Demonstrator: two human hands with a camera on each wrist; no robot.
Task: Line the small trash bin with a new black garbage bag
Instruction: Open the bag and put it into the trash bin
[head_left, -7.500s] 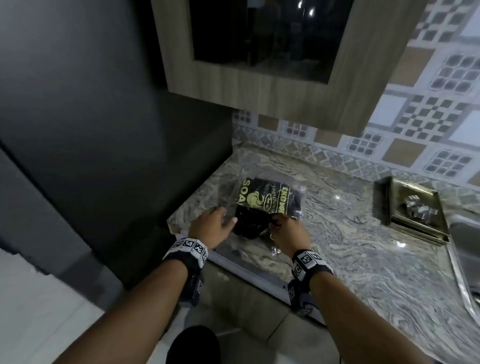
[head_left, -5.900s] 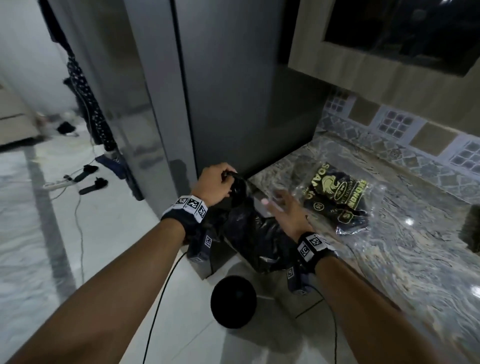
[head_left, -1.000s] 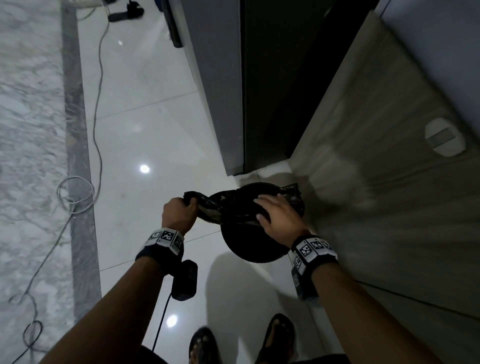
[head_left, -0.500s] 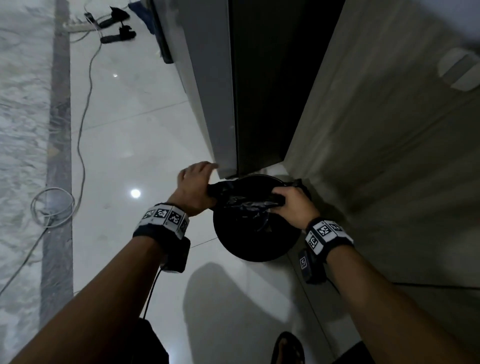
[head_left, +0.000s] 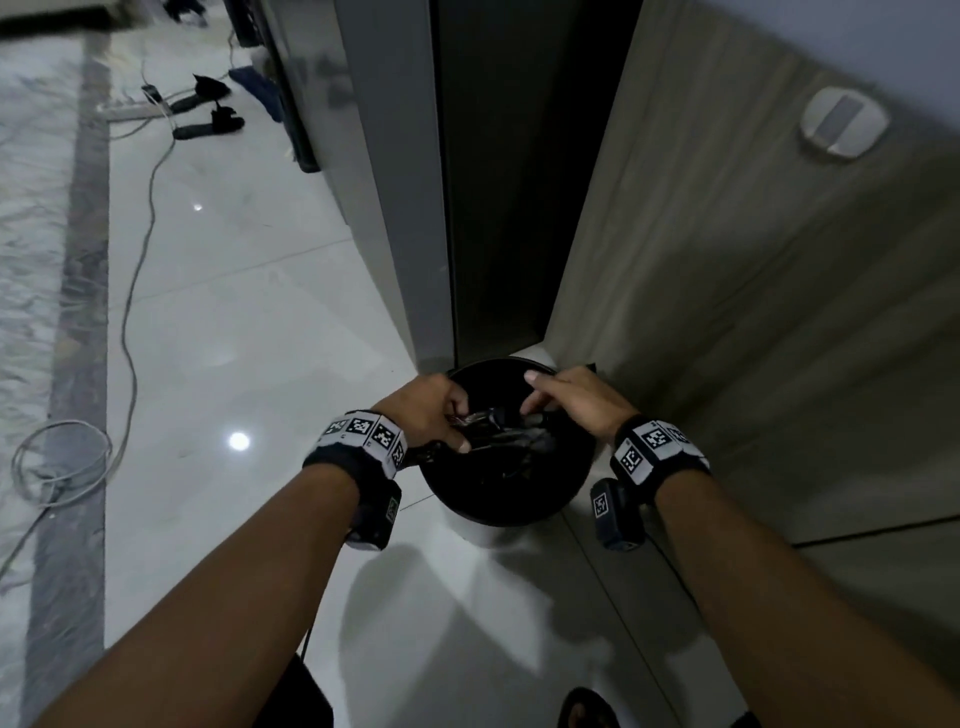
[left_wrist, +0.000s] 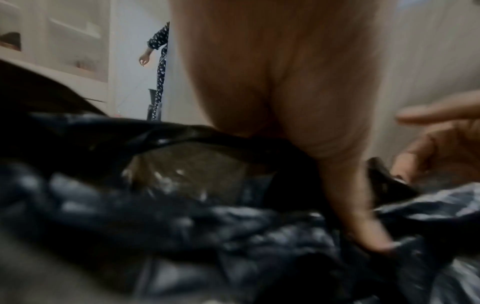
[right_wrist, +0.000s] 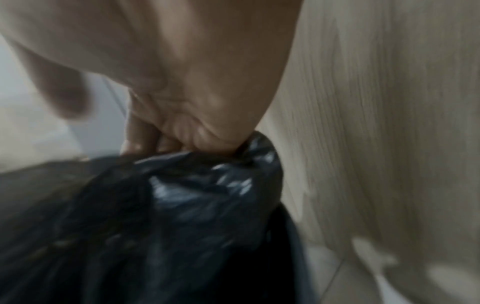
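A small round black trash bin (head_left: 488, 512) stands on the white floor in the corner between a grey panel and a wooden cabinet. A crumpled black garbage bag (head_left: 511, 447) lies bunched in its mouth. My left hand (head_left: 460, 423) is over the bin's left rim and pinches the bag's plastic, with the thumb (left_wrist: 363, 232) pressed into the folds of the bag (left_wrist: 207, 226). My right hand (head_left: 535, 402) is over the right side. Its curled fingers (right_wrist: 145, 139) grip a gathered bunch of the bag (right_wrist: 207, 195). The bin's inside is hidden by the bag.
A wood-grain cabinet door (head_left: 753, 312) with a round white handle (head_left: 841, 124) rises right beside the bin. A tall grey panel (head_left: 395, 182) stands behind it. Cables (head_left: 130, 312) and dark sandals (head_left: 208, 124) lie on the floor to the left. My foot (head_left: 587, 706) is near the bottom edge.
The bag came off the countertop and down to the bin. In the last second both hands moved closer together over the bin's mouth, and the bag sank lower into it.
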